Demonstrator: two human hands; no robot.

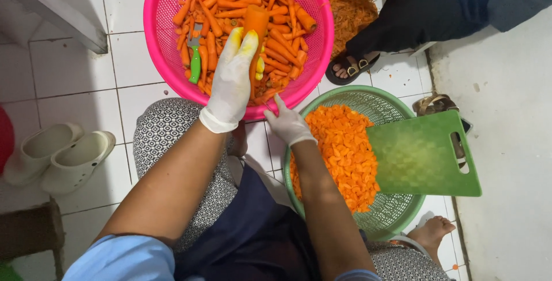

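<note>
**Gloved hands at the carrot basket**

The left hand (232, 80), in a white glove, grips a peeled carrot (256, 28) upright over the pink basket (158, 5) at the top centre of the frame. The basket holds a heap of whole carrots and a green-handled peeler (195, 57). The right hand (287, 123), also gloved, rests at the basket's lower rim, fingers loosely curled, holding nothing I can see. At lower right, a green basket (397, 215) holds chopped carrot (339, 154), with a green board (422, 154) laid across its rim. White clogs (60, 157) sit on the tiled floor at left.
</note>
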